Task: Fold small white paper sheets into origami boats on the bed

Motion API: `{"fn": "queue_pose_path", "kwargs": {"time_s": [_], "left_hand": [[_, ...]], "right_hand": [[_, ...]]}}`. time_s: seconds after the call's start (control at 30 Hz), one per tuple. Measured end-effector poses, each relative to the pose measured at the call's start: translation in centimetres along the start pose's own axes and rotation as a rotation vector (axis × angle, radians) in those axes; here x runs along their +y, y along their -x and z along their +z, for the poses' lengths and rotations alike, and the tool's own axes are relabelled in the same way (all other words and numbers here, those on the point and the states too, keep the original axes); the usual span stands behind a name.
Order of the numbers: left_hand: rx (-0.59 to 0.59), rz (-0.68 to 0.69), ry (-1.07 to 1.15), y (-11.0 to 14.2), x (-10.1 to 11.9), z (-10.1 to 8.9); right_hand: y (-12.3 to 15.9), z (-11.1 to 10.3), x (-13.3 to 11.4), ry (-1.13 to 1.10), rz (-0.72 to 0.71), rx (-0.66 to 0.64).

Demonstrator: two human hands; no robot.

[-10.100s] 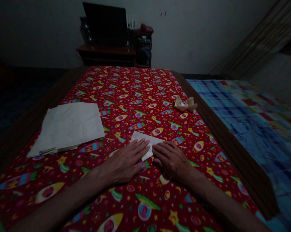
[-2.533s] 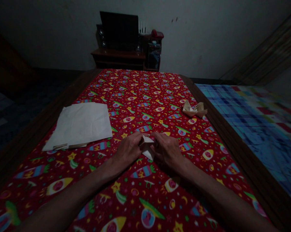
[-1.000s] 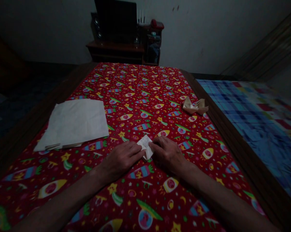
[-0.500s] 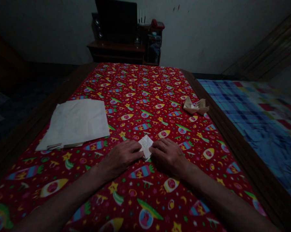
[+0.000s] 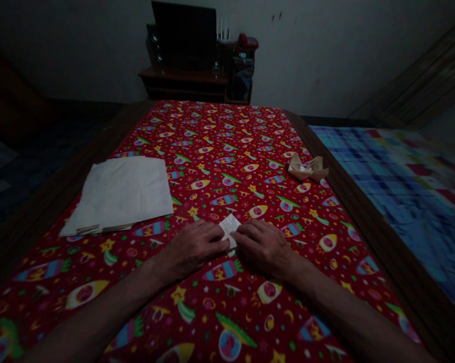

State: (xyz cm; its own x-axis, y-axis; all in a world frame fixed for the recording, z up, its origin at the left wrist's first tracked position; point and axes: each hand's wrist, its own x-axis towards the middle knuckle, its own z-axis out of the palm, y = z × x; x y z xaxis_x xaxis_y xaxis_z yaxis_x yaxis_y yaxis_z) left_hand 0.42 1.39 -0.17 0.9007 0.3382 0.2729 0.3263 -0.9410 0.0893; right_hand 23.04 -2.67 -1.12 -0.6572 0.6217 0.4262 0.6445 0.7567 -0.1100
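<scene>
A small folded piece of white paper [image 5: 231,224] lies on the red patterned cloth, one corner pointing away from me. My left hand [image 5: 200,242] grips its left edge, fingers bent over it. From the other side my right hand [image 5: 263,245] has its fingertips closed on the paper's right part. Both hands rest low on the cloth, and the fingers cover the paper's side corners.
A stack of pale paper sheets [image 5: 123,191] lies to the left. On the right stands a folded tan paper shape [image 5: 307,167]. The red cloth [image 5: 227,307] covers a dark wooden table [image 5: 367,227]. Beyond it, a dark monitor [image 5: 185,35] stands by the wall.
My fingers have moved slightly inward over the folded paper, hiding more of it. The whole view has shifted a little; the paper stack and the tan shape stay in place.
</scene>
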Motion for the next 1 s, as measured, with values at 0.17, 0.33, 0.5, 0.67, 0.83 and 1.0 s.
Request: {"fn": "queue_pose_path", "kwargs": {"time_s": [0.17,0.33,0.5,0.67,0.83,1.0], "left_hand": [[0.009,-0.043,0.020,0.0,0.1,0.1],[0.082,-0.104,0.079,0.2,0.2,0.2],[0.118,-0.162,0.041,0.4,0.6,0.4],[0.133,-0.212,0.068,0.4,0.5,0.6],[0.159,-0.422,0.192,0.1,0.1,1.0],[0.125,-0.471,0.171,0.1,0.0,1.0]], "right_hand": [[0.0,0.1,-0.1,0.001,-0.002,0.003],[-0.1,0.0,-0.2,-0.004,0.001,-0.006],[0.1,0.3,0.0,-0.009,0.031,-0.008],[0.1,0.3,0.4,-0.148,0.140,0.040],[-0.4,-0.1,0.1,-0.278,0.402,0.053],[-0.6,0.1,-0.7,-0.169,0.498,0.069]]}}
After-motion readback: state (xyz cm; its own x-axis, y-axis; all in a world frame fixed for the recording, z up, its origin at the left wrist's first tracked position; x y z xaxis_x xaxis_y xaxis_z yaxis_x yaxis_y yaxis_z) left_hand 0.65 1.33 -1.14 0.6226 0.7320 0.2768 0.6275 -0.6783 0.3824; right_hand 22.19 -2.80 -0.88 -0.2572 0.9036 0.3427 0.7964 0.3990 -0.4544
